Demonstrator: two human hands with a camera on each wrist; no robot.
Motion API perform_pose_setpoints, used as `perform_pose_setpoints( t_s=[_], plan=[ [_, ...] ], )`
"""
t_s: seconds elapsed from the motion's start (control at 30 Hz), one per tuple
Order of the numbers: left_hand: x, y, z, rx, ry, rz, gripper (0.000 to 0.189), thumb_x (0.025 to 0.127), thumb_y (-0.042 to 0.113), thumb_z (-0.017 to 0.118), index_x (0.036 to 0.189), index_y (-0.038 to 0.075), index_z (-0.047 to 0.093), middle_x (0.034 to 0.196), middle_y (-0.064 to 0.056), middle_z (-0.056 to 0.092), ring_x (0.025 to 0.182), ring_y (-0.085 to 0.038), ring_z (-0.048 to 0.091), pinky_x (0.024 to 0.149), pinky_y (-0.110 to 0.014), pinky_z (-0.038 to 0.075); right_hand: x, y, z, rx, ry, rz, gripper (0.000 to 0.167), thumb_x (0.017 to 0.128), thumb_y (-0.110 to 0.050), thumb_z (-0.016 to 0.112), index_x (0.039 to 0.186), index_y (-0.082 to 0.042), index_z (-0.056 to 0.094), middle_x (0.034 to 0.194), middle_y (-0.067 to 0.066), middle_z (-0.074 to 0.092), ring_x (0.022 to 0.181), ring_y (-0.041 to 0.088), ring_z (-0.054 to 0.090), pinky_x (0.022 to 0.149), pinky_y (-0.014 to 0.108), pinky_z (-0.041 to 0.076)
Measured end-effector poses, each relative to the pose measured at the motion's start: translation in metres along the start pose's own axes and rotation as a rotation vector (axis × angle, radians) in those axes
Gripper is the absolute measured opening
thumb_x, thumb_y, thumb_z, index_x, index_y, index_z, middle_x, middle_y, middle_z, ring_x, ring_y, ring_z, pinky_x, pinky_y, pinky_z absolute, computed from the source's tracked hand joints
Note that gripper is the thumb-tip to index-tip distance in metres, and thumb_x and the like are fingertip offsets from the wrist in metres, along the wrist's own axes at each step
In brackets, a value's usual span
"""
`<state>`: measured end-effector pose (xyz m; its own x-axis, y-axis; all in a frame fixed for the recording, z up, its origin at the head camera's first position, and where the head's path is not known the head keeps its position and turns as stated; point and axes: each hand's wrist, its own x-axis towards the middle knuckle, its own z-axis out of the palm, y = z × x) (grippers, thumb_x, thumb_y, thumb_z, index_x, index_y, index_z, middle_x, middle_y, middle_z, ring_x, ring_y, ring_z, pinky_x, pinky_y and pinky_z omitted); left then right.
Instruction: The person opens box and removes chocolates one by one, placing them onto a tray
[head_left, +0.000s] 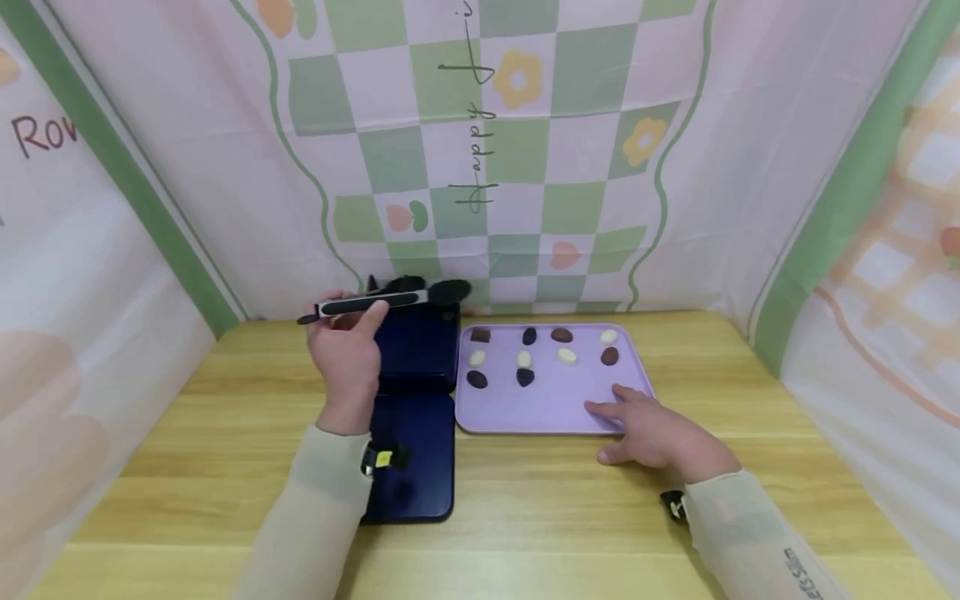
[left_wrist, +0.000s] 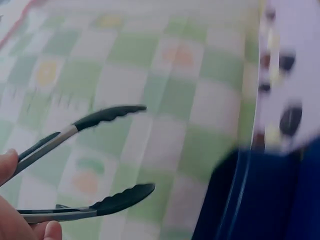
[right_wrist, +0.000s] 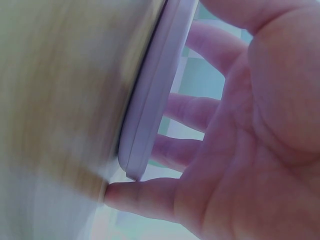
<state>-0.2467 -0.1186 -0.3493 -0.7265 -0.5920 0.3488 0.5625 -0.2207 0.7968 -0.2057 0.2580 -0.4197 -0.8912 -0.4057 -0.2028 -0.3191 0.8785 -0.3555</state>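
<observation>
My left hand (head_left: 345,358) grips a pair of black and silver kitchen tongs (head_left: 375,302), raised over a dark blue box (head_left: 423,354). In the left wrist view the tongs' scalloped tips (left_wrist: 125,197) stand apart with nothing between them. On the right, my right hand (head_left: 656,433) rests with spread fingers at the near right corner of a lilac tray (head_left: 555,408). The right wrist view shows its fingers (right_wrist: 192,111) at the tray's edge. Several chocolate-like pieces (head_left: 477,379), dark, brown and white, lie on the tray in loose columns.
A flat dark blue panel (head_left: 423,492) lies in front of the box, left of the tray; whether they are joined I cannot tell. Everything stands on a wooden table (head_left: 555,517). A patterned cloth (head_left: 517,167) hangs behind the table, with more cloth at both sides.
</observation>
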Motion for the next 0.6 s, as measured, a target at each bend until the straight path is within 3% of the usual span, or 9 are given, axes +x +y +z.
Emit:
perform_pose_setpoints(
  t_s=[0.17, 0.37, 0.6],
  plan=[
    [0.015, -0.017, -0.016, 0.138, -0.011, 0.042, 0.051, 0.073, -0.013, 0.082, 0.113, -0.004, 0.052, 0.105, -0.021, 0.063, 0.086, -0.021, 0.062, 0.080, -0.031, 0.052, -0.002, 0.001, -0.001, -0.004, -0.002, -0.002, 0.078, 0.080, -0.043, 0.081, 0.144, -0.009, 0.053, 0.149, 0.042, 0.022, 0.133, 0.062, 0.023, 0.104, 0.071, 0.023],
    [0.016, -0.047, -0.021, 0.295, -0.055, -0.002, 0.052, 0.075, -0.012, 0.081, 0.117, -0.007, 0.050, 0.111, -0.022, 0.061, 0.097, -0.027, 0.062, 0.082, -0.030, 0.052, -0.002, 0.001, -0.001, 0.003, 0.004, -0.007, 0.077, 0.080, -0.041, 0.081, 0.144, -0.009, 0.053, 0.149, 0.042, 0.023, 0.134, 0.062, 0.023, 0.105, 0.070, 0.024],
    [0.012, -0.066, -0.019, 0.247, -0.081, -0.117, 0.051, 0.081, -0.009, 0.078, 0.121, -0.005, 0.048, 0.109, -0.018, 0.060, 0.097, -0.022, 0.060, 0.085, -0.035, 0.052, -0.001, 0.000, 0.000, 0.005, 0.011, -0.014, 0.077, 0.080, -0.041, 0.082, 0.144, -0.009, 0.054, 0.148, 0.042, 0.023, 0.133, 0.062, 0.024, 0.105, 0.070, 0.023]
  ],
)
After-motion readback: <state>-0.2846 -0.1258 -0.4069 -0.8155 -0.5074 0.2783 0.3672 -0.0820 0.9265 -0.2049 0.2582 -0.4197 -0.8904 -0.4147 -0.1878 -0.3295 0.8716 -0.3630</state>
